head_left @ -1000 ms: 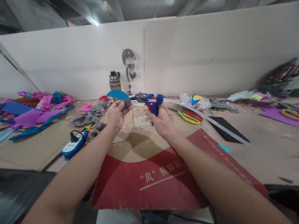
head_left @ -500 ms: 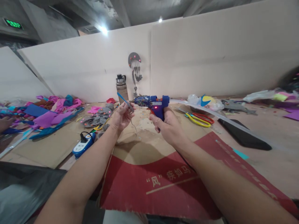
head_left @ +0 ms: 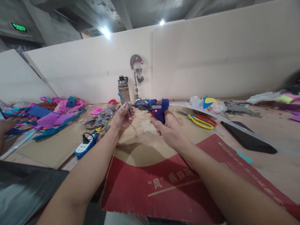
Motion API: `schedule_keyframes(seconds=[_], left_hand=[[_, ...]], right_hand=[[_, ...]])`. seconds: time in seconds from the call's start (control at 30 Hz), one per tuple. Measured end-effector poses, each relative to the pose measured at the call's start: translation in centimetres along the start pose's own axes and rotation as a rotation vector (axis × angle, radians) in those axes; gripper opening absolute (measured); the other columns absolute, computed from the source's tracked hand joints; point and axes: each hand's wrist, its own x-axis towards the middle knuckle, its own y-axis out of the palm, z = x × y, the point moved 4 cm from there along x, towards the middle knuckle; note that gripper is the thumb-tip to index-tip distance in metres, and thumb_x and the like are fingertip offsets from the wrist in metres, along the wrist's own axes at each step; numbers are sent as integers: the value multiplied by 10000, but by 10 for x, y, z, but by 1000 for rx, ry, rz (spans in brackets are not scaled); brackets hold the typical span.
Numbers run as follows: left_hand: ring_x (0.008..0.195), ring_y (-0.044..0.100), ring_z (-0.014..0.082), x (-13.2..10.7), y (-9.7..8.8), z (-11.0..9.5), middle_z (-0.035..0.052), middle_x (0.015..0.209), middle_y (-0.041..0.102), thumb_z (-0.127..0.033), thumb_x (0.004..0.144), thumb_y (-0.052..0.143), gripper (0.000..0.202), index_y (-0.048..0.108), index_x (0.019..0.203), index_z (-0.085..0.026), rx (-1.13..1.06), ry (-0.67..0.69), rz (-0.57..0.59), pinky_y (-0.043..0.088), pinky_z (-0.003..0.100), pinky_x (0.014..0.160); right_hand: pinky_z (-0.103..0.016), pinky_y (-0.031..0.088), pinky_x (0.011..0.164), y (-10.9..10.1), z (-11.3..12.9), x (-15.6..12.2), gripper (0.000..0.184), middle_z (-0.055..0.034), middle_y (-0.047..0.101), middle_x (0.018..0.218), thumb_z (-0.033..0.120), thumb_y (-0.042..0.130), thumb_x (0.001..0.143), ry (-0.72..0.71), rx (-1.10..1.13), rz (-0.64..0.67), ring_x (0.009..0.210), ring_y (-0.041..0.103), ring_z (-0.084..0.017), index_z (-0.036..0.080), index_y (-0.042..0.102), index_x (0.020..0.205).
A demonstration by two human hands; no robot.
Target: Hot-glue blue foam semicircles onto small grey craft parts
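Observation:
My right hand [head_left: 172, 128] is wrapped round the handle of a blue hot glue gun [head_left: 157, 108], whose red light is lit. A long clear glue stick [head_left: 201, 107] sticks out of its back. The gun's nozzle points left, right by my left hand [head_left: 122, 118]. Between the fingertips of that hand is a small grey piece with a thin cord [head_left: 135, 129] hanging from it; its exact shape is mostly hidden. A narrow blue strip [head_left: 122, 97] rises from the same fingers. Whether the nozzle touches the piece I cannot tell.
Below lies red and brown cardboard [head_left: 131, 187]. To the left are grey felt pieces [head_left: 100, 117], a power strip [head_left: 85, 146], coloured felt scraps [head_left: 51, 115] and another person's hand [head_left: 8, 125]. Behind stands a bottle [head_left: 123, 89]. Scissors [head_left: 201, 122] and a black case [head_left: 248, 137] lie right.
The glue gun's nozzle has come slightly closer to my left hand's fingers. The whole view has shifted a little; both hands keep their hold.

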Motion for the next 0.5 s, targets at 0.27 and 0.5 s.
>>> schedule_keyframes(seconds=[0.27,0.5], left_hand=[[550,568,66,-2,0,0,-12,644,620,-245,756,702,134,607,822,-178,37,8,-17,308,140,390],[559,551,56,-3,1,1,-18,652,596,-220,776,679,89,606,804,-178,8,-1,-17,313,130,386]], right_hand=[[-301,442,588,1,2,-1,158,-21,565,741,320,578,814,8,29,4,711,534,-172,220,539,931],[-304,446,597,-1,2,1,184,-33,579,800,312,566,816,-3,8,4,735,536,-173,218,538,972]])
